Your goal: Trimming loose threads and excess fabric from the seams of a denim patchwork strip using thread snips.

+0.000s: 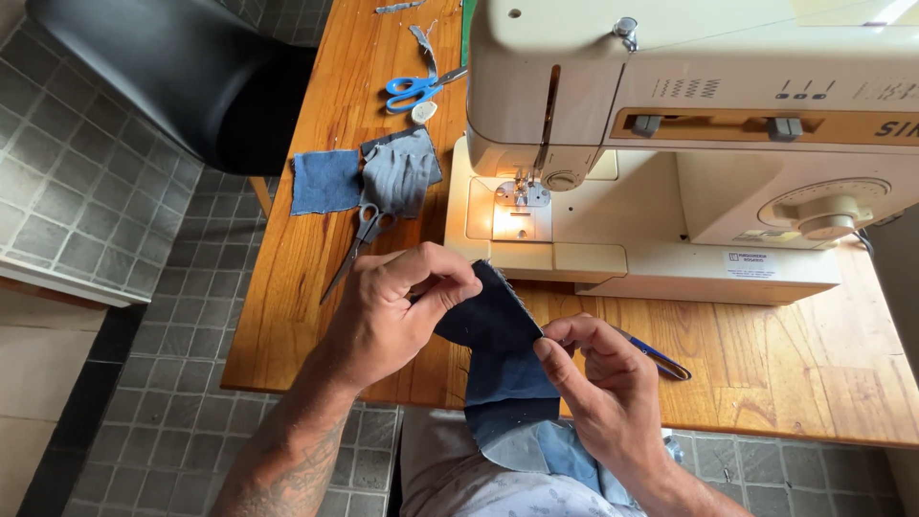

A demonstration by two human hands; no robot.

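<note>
Head view, dark blue denim strip (498,354), folded, paler underside, frayed edge

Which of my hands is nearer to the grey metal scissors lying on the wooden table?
Left. Your left hand sits just right of and below the grey metal scissors, pinching the dark blue denim piece; your right hand is farther right.

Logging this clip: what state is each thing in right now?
Left hand: pinching the denim strip.
Right hand: pinching the strip's edge.
Denim strip: held up, hanging off the table.
Sewing machine: lamp on, nothing under the needle.
Grey scissors: closed, lying flat.
Blue scissors: slightly open.
Denim square: lying flat.
</note>
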